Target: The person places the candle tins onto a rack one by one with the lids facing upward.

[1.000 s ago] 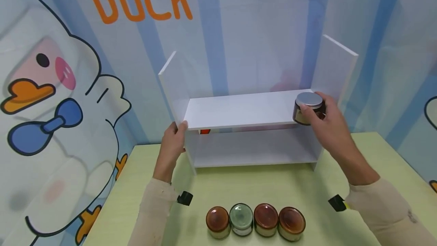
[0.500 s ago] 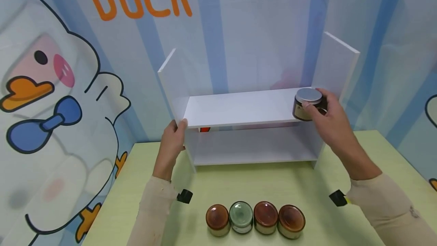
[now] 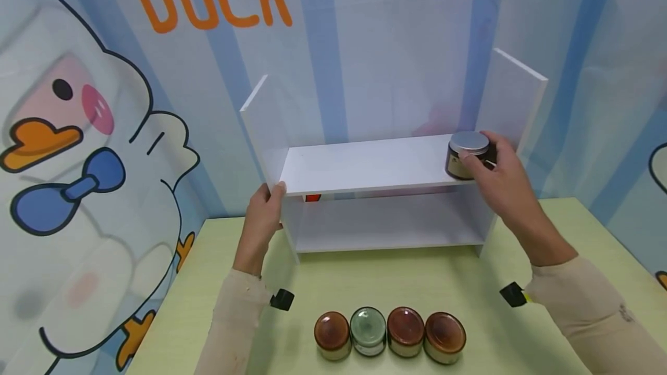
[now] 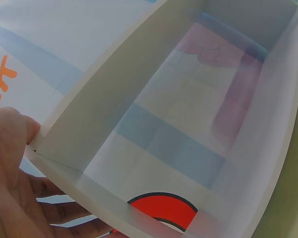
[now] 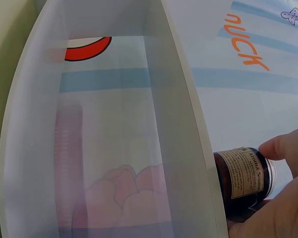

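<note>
My right hand (image 3: 502, 181) holds a dark jar (image 3: 458, 165) with a silver lid, thumb in front and fingers round its far side. The jar stands upright at the right end of the upper board of a white shelf unit (image 3: 365, 169), near its front edge. Its cream label (image 5: 244, 173) shows in the right wrist view, with the base against the board. At the unit's left side, my left hand (image 3: 264, 219) grips the side panel. Its thumb is at the front edge, and the fingers (image 4: 64, 210) reach round the outside.
In front of the unit, a row of several small jars stands on the pale green table (image 3: 292, 334): brown ones such as the leftmost jar (image 3: 332, 334) and one green jar (image 3: 368, 328). Tall side panels (image 3: 513, 97) rise above the upper board. Behind hangs a printed duck backdrop (image 3: 385, 45).
My right hand has moved the jar slightly up and back, from the front edge onto the upper board. The left hand keeps its grip on the side panel.
</note>
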Motion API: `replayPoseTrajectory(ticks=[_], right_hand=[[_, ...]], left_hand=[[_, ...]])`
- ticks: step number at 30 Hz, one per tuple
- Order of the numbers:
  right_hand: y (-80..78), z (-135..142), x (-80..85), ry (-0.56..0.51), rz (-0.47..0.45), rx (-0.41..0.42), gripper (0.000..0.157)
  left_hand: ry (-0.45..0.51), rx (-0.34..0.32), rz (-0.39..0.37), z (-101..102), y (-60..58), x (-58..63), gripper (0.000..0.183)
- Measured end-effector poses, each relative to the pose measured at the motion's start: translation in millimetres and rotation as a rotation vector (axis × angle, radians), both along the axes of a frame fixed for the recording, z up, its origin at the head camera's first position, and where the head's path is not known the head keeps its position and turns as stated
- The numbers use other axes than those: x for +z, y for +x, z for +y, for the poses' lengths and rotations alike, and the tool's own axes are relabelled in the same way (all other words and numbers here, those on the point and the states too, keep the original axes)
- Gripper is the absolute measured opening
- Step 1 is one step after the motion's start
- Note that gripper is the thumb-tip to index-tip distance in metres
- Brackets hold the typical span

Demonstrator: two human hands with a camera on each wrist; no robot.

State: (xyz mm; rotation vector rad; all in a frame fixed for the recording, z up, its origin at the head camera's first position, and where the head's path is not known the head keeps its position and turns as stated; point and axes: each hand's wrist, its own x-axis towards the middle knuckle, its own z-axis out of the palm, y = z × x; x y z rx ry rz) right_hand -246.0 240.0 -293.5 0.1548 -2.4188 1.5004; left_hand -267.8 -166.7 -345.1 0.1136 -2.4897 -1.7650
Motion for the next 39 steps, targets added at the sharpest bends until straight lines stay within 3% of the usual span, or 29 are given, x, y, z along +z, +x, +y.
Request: replayPoseTrajectory(ticks=[19,31,39], right_hand=[[-10.1,1.7,8.1,0.039,-0.015,0.005,0.079],[-19.1,-0.2,15.3,0.065,-0.095,-0.009,0.088],[-24.5,-0.4,16.5,0.056,-0.099,0.008,0.085]], left_hand=[[-0.001,-0.002,0.011,-0.2,-0.8,-0.7,0.064],[-0.002,0.001,0.002,-0.3,-2.3,0.1,0.064],[0.003,0.002,-0.003,0.0,-1.7,-1.2,0.064]])
